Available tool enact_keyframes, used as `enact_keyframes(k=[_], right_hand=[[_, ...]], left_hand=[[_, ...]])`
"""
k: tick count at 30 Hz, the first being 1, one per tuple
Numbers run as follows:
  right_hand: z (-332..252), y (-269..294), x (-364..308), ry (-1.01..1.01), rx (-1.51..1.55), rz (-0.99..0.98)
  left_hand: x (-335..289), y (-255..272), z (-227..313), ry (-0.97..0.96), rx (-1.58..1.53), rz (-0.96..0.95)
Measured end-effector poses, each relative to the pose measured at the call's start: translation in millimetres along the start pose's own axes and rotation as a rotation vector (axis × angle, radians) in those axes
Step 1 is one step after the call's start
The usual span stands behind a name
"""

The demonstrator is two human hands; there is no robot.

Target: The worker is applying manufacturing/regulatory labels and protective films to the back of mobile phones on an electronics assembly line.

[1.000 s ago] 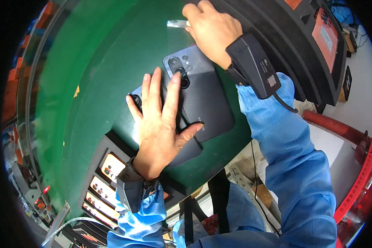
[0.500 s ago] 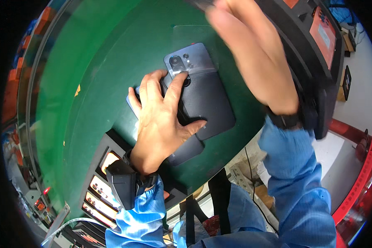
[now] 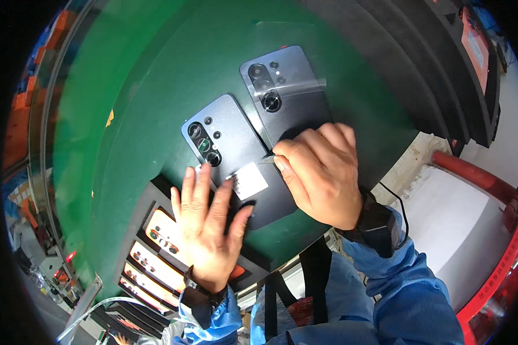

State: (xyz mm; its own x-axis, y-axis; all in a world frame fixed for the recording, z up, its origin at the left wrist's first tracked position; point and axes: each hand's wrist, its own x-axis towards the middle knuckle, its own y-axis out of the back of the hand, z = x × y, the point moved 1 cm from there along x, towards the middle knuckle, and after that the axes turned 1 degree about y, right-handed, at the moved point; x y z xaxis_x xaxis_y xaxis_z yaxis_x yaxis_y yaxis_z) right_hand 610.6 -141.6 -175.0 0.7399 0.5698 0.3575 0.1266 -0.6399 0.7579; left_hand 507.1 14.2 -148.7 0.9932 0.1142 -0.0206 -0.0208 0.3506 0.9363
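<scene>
Two smartphones lie back side up on the green mat (image 3: 138,132). The left phone (image 3: 227,123) shades from silvery blue to black and bears a white label (image 3: 250,181). Across the right phone (image 3: 299,112), just under its upper cameras, runs a clear film edge. My left hand (image 3: 207,227) is open, its spread fingers at the lower left part of the left phone, fingertips by the label. With thumb and index finger pinched, my right hand (image 3: 319,172) is at the left phone's right edge, partly over the right phone. A thin glint shows at the pinch; what it holds is unclear.
At lower left stands a black tray (image 3: 161,187) with several orange phones in slots. Black stacked trays (image 3: 385,57) fill the upper right, with an orange phone (image 3: 475,52) in one. A red rail (image 3: 492,287) curves at the lower right.
My right hand has come down from the upper right to the phones. My left hand has slid down off the right phone. The phones now lie apart, and a white label shows on the left one.
</scene>
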Motion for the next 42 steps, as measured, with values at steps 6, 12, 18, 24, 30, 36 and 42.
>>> enact_keyframes(k=[6,12,18,24,30,36,42], right_hand=[[2.6,-10.9,-5.0,0.005,-0.031,0.032],[0.3,-13.5,-3.4,0.029,-0.044,0.004],[-0.3,-16.7,-5.4,0.041,-0.083,0.031],[-2.3,-14.4,-4.0,0.017,-0.052,0.025],[-2.0,-14.0,-3.9,0.019,-0.064,0.031],[-1.4,-14.9,-4.6,0.026,-0.052,0.026],[0.4,-16.8,-1.9,0.049,-0.047,0.032]], left_hand=[[-3.2,-8.5,0.5,-0.031,0.07,0.01],[-2.2,-7.5,1.2,-0.02,0.066,-0.002],[-2.1,-7.0,2.0,-0.014,0.067,-0.017],[-1.2,-7.0,2.3,-0.007,0.058,-0.019],[-1.4,-7.6,2.3,-0.008,0.06,-0.017],[-2.2,-7.5,1.9,-0.007,0.053,-0.02],[-1.6,-7.9,2.3,-0.015,0.056,-0.01]])
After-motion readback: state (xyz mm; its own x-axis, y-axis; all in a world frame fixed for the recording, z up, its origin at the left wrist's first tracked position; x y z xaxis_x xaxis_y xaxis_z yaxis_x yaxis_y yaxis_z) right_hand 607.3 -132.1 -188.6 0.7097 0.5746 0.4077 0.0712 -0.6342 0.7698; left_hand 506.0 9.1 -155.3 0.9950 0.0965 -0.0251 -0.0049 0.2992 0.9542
